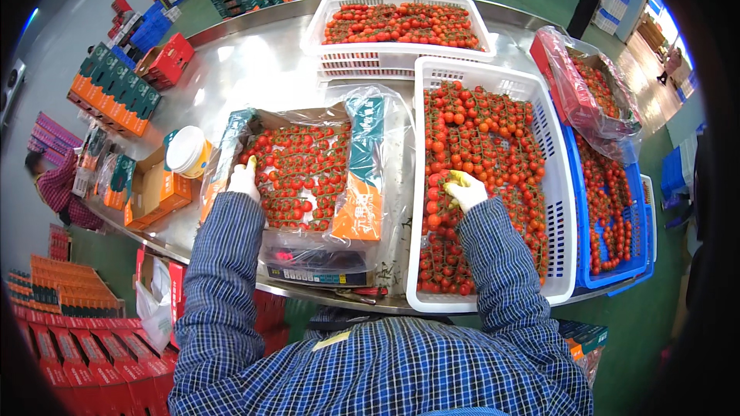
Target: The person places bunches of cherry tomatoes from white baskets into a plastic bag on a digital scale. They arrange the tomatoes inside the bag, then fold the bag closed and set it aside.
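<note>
My left hand [245, 180], in a pale glove with yellowed fingertips, lies at the left inner side of an open green-and-orange carton [357, 208]. Beside its fingers, vine cherry tomatoes [300, 176] are spread in rows inside the carton; the glove's far side hides whether it grips any. Clear plastic film lines the carton and hangs over its flaps. My right hand [465, 188], gloved alike, is over a white plastic crate [563, 242] full of tomatoes on the vine. Its fingers are closed on a tomato truss [433, 199] at the crate's left side.
Beneath the carton is a weighing scale [318, 275]; red-handled snips [367, 293] lie near the steel table's [231, 78] front edge. Another white crate [399, 49], a blue crate [584, 231] and a red carton [578, 92] flank the work. A white bucket [186, 150] stands left. Another person [60, 188] is far left.
</note>
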The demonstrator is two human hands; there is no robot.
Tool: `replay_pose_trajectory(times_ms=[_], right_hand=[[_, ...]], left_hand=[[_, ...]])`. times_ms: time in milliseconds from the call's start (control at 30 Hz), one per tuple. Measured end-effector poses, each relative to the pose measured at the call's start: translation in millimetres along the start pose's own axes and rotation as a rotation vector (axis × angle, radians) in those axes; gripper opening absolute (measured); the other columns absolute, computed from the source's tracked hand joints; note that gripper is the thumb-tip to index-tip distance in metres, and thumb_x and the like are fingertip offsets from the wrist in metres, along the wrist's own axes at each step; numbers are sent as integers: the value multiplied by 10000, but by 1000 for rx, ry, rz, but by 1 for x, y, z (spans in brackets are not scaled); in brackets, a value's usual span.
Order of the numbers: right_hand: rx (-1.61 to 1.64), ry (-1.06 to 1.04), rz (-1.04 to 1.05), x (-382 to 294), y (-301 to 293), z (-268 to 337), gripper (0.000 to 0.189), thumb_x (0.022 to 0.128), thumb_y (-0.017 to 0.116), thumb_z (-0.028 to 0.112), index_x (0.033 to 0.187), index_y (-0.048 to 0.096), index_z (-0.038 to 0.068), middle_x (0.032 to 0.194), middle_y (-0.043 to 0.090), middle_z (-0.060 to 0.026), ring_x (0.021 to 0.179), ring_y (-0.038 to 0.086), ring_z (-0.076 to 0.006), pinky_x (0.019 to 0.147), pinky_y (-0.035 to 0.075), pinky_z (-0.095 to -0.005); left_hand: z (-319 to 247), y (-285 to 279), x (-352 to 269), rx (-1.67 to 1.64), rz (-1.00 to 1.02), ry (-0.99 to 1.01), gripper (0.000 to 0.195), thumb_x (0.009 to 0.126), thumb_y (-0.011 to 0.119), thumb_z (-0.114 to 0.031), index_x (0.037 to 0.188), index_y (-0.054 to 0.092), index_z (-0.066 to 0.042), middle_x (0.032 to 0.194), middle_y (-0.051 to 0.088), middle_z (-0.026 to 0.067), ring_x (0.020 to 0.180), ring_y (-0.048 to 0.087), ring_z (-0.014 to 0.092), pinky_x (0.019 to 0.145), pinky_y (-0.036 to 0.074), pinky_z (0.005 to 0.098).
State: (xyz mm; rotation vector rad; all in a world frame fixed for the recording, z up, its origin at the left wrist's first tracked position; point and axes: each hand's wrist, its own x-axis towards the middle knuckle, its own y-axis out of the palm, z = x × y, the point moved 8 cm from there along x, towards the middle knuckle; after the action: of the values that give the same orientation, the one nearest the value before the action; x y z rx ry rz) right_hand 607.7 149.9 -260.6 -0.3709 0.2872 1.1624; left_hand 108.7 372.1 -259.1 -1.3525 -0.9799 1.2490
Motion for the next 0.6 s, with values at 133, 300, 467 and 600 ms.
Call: replay_pose_trajectory(times_ms=[133, 300, 467, 600], right_hand=[[852, 15, 531, -51, 37, 30, 473, 839, 577, 124, 1276, 493, -35, 974, 632, -132, 768, 624, -226, 699, 539, -330], [803, -22, 547, -89, 100, 75, 502, 867, 544, 116, 1323, 432, -60, 1141, 606, -168, 913, 639, -256, 831, 538, -363], [190, -321, 448, -121, 191, 135, 577, 862, 547, 9, 1409, 364, 25, 1218, 532, -104, 1043, 558, -138, 868, 498, -287], [-954, -1365, 371, -164, 273, 195, 710, 588, 703, 35, 1273, 515, 45, 1235, 518, -194, 1108, 525, -379, 915, 480, -436]], left_hand=[[-28, -4, -23, -208, -58, 373, 703, 759, 534, -26, 1427, 312, -25, 1163, 543, 275, 1062, 565, 407, 943, 457, 410], [-104, -96, -97, -952, 69, 449, 650, 872, 618, -226, 1412, 335, -1, 1254, 529, 204, 1166, 525, 303, 1001, 412, 397], [-155, -105, -190, -2017, 659, 441, 726, 870, 665, -198, 1447, 254, -41, 1325, 479, 140, 1126, 535, 224, 890, 506, 390], [-106, -75, -184, -2051, 763, 291, 567, 880, 634, -171, 1367, 382, -27, 1209, 562, 113, 940, 620, 180, 776, 565, 372]])
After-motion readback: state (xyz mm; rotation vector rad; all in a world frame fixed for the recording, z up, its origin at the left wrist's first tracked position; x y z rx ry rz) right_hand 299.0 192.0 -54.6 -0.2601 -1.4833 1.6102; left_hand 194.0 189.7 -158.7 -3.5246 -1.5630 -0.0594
